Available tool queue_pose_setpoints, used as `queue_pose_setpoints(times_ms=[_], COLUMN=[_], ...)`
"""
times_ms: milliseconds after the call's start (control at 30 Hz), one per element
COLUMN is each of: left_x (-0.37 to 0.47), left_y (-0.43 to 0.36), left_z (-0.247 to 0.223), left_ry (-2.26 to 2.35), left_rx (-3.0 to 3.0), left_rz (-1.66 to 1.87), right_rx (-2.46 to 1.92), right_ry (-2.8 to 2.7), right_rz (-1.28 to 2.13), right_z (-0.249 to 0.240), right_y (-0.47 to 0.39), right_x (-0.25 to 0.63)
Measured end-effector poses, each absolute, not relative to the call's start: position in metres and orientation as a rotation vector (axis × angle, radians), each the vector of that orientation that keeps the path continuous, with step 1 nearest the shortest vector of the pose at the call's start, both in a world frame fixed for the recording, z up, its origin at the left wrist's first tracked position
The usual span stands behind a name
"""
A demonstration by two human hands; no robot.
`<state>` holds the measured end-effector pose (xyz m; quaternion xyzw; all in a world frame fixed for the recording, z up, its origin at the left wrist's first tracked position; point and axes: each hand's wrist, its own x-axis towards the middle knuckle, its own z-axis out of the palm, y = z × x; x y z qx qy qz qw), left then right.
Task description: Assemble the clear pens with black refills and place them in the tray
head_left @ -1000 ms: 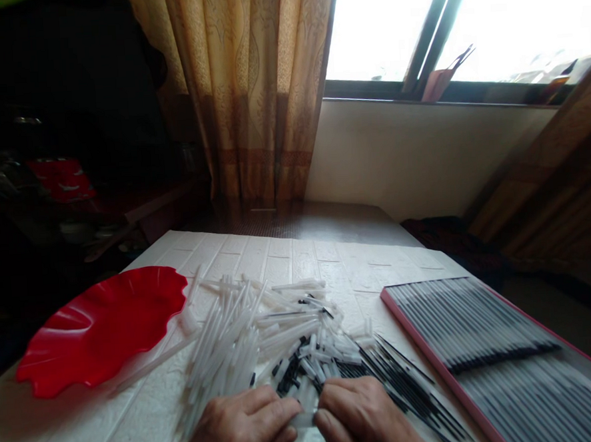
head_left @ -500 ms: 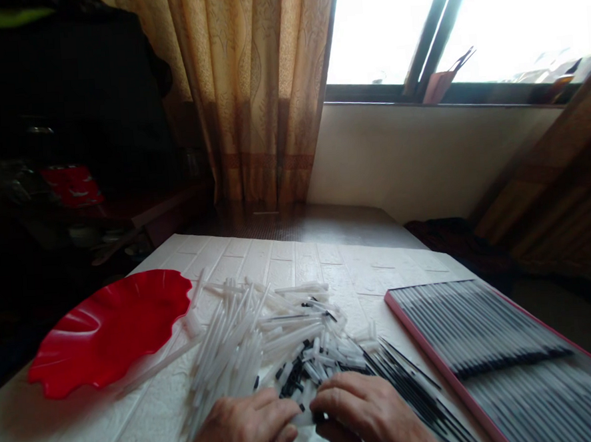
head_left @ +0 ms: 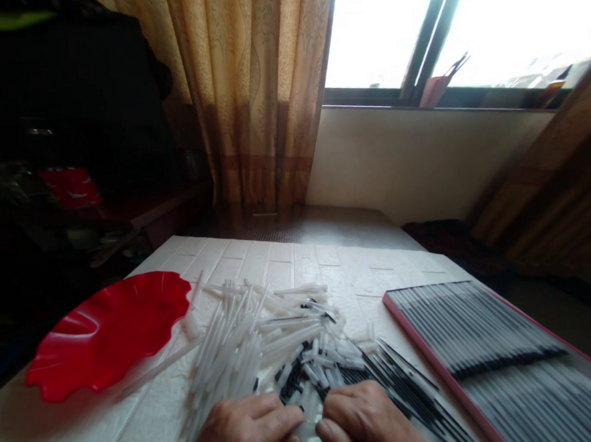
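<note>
Low in the view, my left hand (head_left: pixel 251 429) and my right hand (head_left: pixel 362 418) face each other with fingers curled in. A short stretch of a translucent plastic pen part (head_left: pixel 307 429) shows between their fingertips; its ends are hidden in the fingers. Just beyond the hands lie small black plugs (head_left: pixel 291 379) and short translucent pen caps (head_left: pixel 334 359) in a heap. Left of these is a pile of long translucent pen barrels (head_left: pixel 227 342). Thin black ink refills (head_left: pixel 410 381) fan out beyond and right of my right hand.
A red wavy-edged plate (head_left: pixel 112 325) stands at the left of the white brick-patterned table surface (head_left: pixel 353 264). On the right, a pink-edged tray (head_left: pixel 423 346) holds rows of pens with black parts. A curtain (head_left: pixel 252 97), wall and window are behind.
My right hand has turned slightly and its fingers are closed tighter. The black end seen earlier beside its fingertips is now hidden. My left hand stays nearly in place.
</note>
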<state>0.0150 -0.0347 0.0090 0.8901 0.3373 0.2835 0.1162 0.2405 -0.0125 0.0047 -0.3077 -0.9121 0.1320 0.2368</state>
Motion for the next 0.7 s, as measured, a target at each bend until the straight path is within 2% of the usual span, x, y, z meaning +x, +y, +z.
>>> queue_pose_setpoints(times_ms=[267,333,533,700], left_x=[0.014,0.014,0.013,0.013], left_y=[-0.031,-0.03,-0.027,-0.029], left_z=[0.014,0.011,-0.005,0.002], left_ry=[0.97,1.028,0.993,1.001], left_rx=[2.564,2.556,2.596,2.596], left_rz=[1.054,0.963,1.04,1.038], right_rx=[-0.816,-0.807,-0.818,-0.727], right_ry=[-2.333,-2.336,-2.317,-2.269], right_rz=[0.484,0.452,0.357,0.323], right_z=[0.023,0.022,0.014,0.019], right_y=[-0.011,-0.01,-0.012,-0.012], right_x=[0.244,0.244,0.24,0.24])
